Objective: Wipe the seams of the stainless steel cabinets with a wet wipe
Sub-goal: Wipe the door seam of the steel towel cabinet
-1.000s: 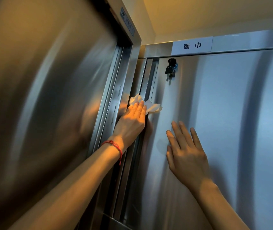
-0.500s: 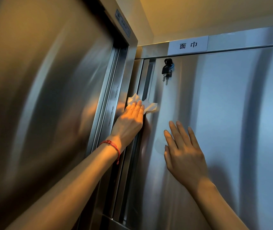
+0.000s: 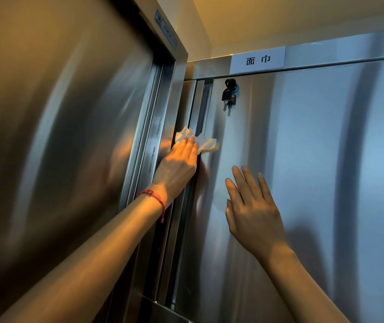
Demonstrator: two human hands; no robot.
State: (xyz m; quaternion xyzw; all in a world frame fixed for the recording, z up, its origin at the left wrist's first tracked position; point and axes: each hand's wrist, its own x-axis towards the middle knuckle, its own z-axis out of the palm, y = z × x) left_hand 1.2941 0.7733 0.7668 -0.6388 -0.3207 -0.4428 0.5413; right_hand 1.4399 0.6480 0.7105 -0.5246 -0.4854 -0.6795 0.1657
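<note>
L hand (image 3: pixel 178 164) lies flat w/ straight fingers held close together, pressing a white wet wipe (image 3: pixel 203 142) against the vertical seam (image 3: pixel 187 206) where the two stainless steel cabinets meet in the corner. The wipe is crumpled; one bit sticks out above-left of the fingertips, a bigger flap spreads to the right onto the edge of the right cabinet door (image 3: pixel 314 159). Most of the wipe's middle is hidden under the fingers. A red string bracelet (image 3: pixel 154 198) sits round the L wrist, w/ a short tail hanging down. R hand (image 3: pixel 252 210) is spread open, fingers straight and slightly fanned, palm flat on the right cabinet door, below and to the right of the wipe, apart from it, holding nothing. Just above the wipe, near the door's top-left corner, a black key (image 3: pixel 229 92) sits in a lock w/ a second key hanging from a blue ring. Above the door, on the top rail, is a white label (image 3: pixel 257 59) w/ two black characters. The left cabinet (image 3: pixel 58 136) fills the left half of the view, its brushed steel lit warm orange; a small plate (image 3: pixel 165 29) is fixed to its top frame, text too blurred to read. Pale wall and ceiling (image 3: pixel 279 17) show above the corner.
</note>
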